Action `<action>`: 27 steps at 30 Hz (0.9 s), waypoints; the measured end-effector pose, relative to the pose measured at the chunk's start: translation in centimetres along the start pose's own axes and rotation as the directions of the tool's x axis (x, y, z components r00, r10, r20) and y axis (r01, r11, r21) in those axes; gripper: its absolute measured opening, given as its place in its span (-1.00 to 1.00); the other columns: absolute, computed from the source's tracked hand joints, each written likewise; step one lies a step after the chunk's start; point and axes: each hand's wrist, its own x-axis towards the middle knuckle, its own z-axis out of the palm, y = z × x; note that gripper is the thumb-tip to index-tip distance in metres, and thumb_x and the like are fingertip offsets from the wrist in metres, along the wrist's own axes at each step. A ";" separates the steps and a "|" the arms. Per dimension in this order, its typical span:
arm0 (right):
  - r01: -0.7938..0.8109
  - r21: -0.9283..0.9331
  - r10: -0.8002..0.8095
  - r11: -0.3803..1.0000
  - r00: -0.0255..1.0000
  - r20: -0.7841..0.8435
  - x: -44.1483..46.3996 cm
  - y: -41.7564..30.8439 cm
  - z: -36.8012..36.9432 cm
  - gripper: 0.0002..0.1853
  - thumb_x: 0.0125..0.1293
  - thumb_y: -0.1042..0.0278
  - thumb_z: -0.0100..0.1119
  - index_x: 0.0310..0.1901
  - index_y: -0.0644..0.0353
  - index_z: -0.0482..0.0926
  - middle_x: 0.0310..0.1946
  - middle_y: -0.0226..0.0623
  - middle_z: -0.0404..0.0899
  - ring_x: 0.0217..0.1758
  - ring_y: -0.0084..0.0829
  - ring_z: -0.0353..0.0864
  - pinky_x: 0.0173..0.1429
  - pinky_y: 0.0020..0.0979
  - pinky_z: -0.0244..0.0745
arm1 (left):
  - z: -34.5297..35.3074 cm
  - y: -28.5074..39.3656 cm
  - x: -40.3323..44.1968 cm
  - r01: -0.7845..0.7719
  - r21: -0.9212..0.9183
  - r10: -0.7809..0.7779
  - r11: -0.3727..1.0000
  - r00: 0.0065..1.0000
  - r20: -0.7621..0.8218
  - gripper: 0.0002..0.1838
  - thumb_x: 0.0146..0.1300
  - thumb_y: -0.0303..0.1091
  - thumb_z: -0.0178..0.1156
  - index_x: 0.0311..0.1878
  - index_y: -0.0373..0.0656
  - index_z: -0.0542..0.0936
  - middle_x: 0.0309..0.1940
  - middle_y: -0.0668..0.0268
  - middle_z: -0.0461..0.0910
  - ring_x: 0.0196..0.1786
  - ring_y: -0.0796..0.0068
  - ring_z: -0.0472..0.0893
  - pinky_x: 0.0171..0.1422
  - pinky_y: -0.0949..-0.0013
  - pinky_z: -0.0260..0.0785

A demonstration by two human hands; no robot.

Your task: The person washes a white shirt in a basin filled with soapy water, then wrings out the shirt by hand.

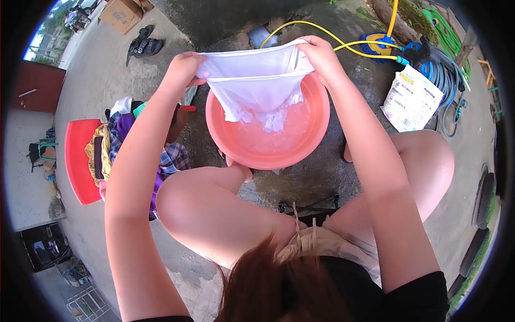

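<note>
Stretched between both hands is a thin white garment point(252, 91), its wide band pulled taut at the opening. My left hand point(184, 71) grips the band at one end, fingers closed around it. At the other end my right hand point(318, 58) is closed on the same band. The garment hangs over a pink plastic basin point(215, 131), and its bunched lower part reaches down to the cloudy water point(273, 137). Whether it is shorts or some other piece cannot be made out.
A pile of clothes point(123, 126) lies on a red chair point(80, 161) to the left. On the right are a white printed bag point(412, 99), a coiled blue hose point(445, 78) and a yellow hose point(327, 27). Black sandals point(146, 45) rest on the concrete at upper left.
</note>
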 end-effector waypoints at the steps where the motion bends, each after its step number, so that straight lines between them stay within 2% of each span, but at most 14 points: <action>1: 0.024 0.030 -0.025 0.999 0.998 0.049 0.1 -2.7 0.4 -0.78 0.15 0.51 0.10 -0.16 0.35 0.59 -0.34 -0.27 0.62 -0.29 -0.45 0.61 -0.19 -0.46 0.48 | -1.2 1.7 -0.5 -0.060 -0.018 0.059 0.998 0.997 -0.039 -0.71 0.24 -0.31 0.09 -0.03 -0.26 0.52 -0.35 0.32 0.56 -0.40 0.56 0.58 -0.37 0.54 0.51; 3: 0.158 -0.075 -0.147 0.985 0.981 0.126 0.6 -7.3 0.7 -0.74 0.22 0.43 0.08 -0.08 0.34 0.54 -0.26 -0.24 0.63 -0.22 -0.45 0.64 -0.14 -0.43 0.53 | -2.9 4.9 -2.1 -0.218 -0.080 0.205 0.973 0.967 -0.149 -0.68 0.24 -0.32 0.08 -0.02 -0.32 0.50 -0.32 0.27 0.56 -0.42 0.57 0.57 -0.42 0.59 0.48; 4: 0.245 -0.026 -0.235 0.969 0.949 0.210 2.4 -7.9 0.2 -0.75 0.23 0.39 0.08 -0.11 0.32 0.56 -0.28 -0.27 0.63 -0.24 -0.47 0.64 -0.15 -0.42 0.53 | -3.5 6.4 -2.8 -0.271 -0.067 0.253 0.960 0.945 -0.205 -0.69 0.23 -0.33 0.08 -0.03 -0.32 0.51 -0.33 0.25 0.56 -0.43 0.57 0.56 -0.44 0.58 0.47; 5: 0.308 0.109 -0.326 0.945 0.916 0.234 1.2 -10.4 0.8 -0.85 0.19 0.44 0.10 -0.27 0.29 0.62 -0.39 -0.25 0.64 -0.33 -0.44 0.61 -0.22 -0.42 0.53 | -3.9 7.4 -3.1 -0.304 -0.094 0.274 0.948 0.930 -0.247 -0.70 0.21 -0.33 0.09 -0.06 -0.32 0.52 -0.35 0.26 0.56 -0.45 0.57 0.54 -0.47 0.59 0.44; 7: 0.396 0.199 -0.441 0.896 0.844 0.305 1.8 -12.1 0.5 -0.87 0.18 0.48 0.09 -0.30 0.29 0.62 -0.42 -0.26 0.63 -0.35 -0.46 0.61 -0.23 -0.44 0.51 | -4.0 8.4 -3.4 -0.374 -0.133 0.321 0.918 0.896 -0.306 -0.70 0.20 -0.33 0.09 -0.07 -0.32 0.53 -0.39 0.27 0.54 -0.50 0.58 0.50 -0.53 0.59 0.39; 10: 0.405 0.127 -0.425 0.905 0.862 0.276 3.2 -11.8 0.2 -0.87 0.21 0.43 0.10 -0.29 0.27 0.62 -0.41 -0.27 0.63 -0.36 -0.46 0.60 -0.24 -0.43 0.50 | -2.9 7.6 -2.5 -0.394 -0.176 0.320 0.902 0.885 -0.339 -0.70 0.20 -0.31 0.09 -0.09 -0.31 0.54 -0.50 0.31 0.52 -0.57 0.60 0.46 -0.59 0.58 0.31; 13: 0.277 0.056 -0.282 0.959 0.925 0.253 4.3 -7.4 -0.3 -0.87 0.13 0.41 0.21 -0.31 0.25 0.63 -0.45 -0.29 0.63 -0.40 -0.47 0.59 -0.27 -0.43 0.49 | 0.6 3.7 -0.7 -0.325 -0.147 0.248 0.934 0.888 -0.388 -0.69 0.20 -0.28 0.08 -0.12 -0.35 0.54 -0.60 0.33 0.48 -0.63 0.62 0.42 -0.62 0.56 0.25; 14: 0.216 -0.250 -0.167 0.944 0.965 0.205 2.9 -6.8 0.3 -0.75 0.22 0.37 0.07 -0.12 0.31 0.58 -0.29 -0.29 0.63 -0.26 -0.49 0.63 -0.15 -0.43 0.52 | 2.3 1.5 0.6 -0.283 -0.188 0.188 0.941 0.894 -0.406 -0.67 0.21 -0.26 0.07 -0.14 -0.39 0.53 -0.62 0.31 0.49 -0.63 0.57 0.43 -0.60 0.50 0.27; 15: 0.112 -0.306 -0.067 0.946 0.986 0.155 2.7 -5.1 0.3 -0.75 0.20 0.40 0.08 -0.12 0.29 0.58 -0.30 -0.29 0.62 -0.26 -0.49 0.62 -0.16 -0.44 0.51 | 4.0 -1.4 2.3 -0.239 -0.229 0.126 0.944 0.898 -0.421 -0.65 0.22 -0.24 0.06 -0.17 -0.42 0.52 -0.64 0.29 0.49 -0.63 0.53 0.45 -0.58 0.45 0.28; 17: 0.022 -0.311 0.013 0.950 0.994 0.109 4.6 1.9 -0.2 -0.76 0.18 0.42 0.10 -0.13 0.26 0.59 -0.31 -0.29 0.62 -0.27 -0.47 0.61 -0.18 -0.46 0.49 | 7.2 -9.7 6.7 -0.148 -0.103 0.090 0.984 0.900 -0.426 -0.61 0.22 -0.21 0.04 -0.22 -0.49 0.48 -0.59 0.19 0.53 -0.56 0.38 0.52 -0.51 0.30 0.33; 19: -0.026 -0.341 0.045 0.940 0.998 0.048 3.9 8.2 -0.8 -0.79 0.16 0.46 0.11 -0.16 0.26 0.59 -0.33 -0.30 0.62 -0.27 -0.48 0.60 -0.19 -0.46 0.47 | 12.2 -13.2 5.0 -0.081 0.004 0.074 0.997 0.886 -0.458 -0.59 0.23 -0.17 0.01 -0.20 -0.47 0.45 -0.53 0.08 0.57 -0.47 0.17 0.59 -0.35 0.14 0.38; 21: 0.071 -0.436 -0.055 0.897 0.997 0.050 2.7 14.7 -1.7 -0.78 0.12 0.41 0.14 -0.18 0.23 0.60 -0.31 -0.10 0.64 -0.22 -0.23 0.65 -0.12 -0.31 0.49 | 16.5 -19.4 5.4 -0.008 0.125 0.071 0.992 0.859 -0.507 -0.61 0.25 -0.15 -0.01 -0.12 -0.35 0.45 -0.45 -0.01 0.60 -0.35 0.01 0.61 -0.22 0.03 0.38; 25: 0.181 -0.575 -0.090 0.798 0.979 0.183 -1.4 22.7 -2.9 -0.83 0.07 0.47 0.16 -0.26 0.20 0.57 -0.24 -0.04 0.59 -0.13 -0.08 0.58 -0.03 -0.23 0.46 | 20.8 -21.9 1.8 0.084 0.562 -0.024 0.823 0.993 -0.112 -0.69 0.26 -0.17 -0.03 -0.07 -0.17 0.45 -0.28 -0.04 0.62 -0.21 -0.08 0.59 -0.10 -0.04 0.39; 27: 0.175 -0.694 0.026 0.699 0.963 0.269 -4.1 24.7 -3.0 -0.85 0.11 0.51 0.09 -0.26 0.19 0.56 -0.13 0.03 0.53 -0.07 -0.06 0.55 0.00 -0.19 0.44 | 22.8 -25.8 1.6 0.043 0.652 -0.083 0.757 0.996 0.031 -0.71 0.24 -0.20 -0.02 -0.07 -0.16 0.46 -0.24 -0.02 0.61 -0.19 -0.05 0.60 -0.08 -0.04 0.41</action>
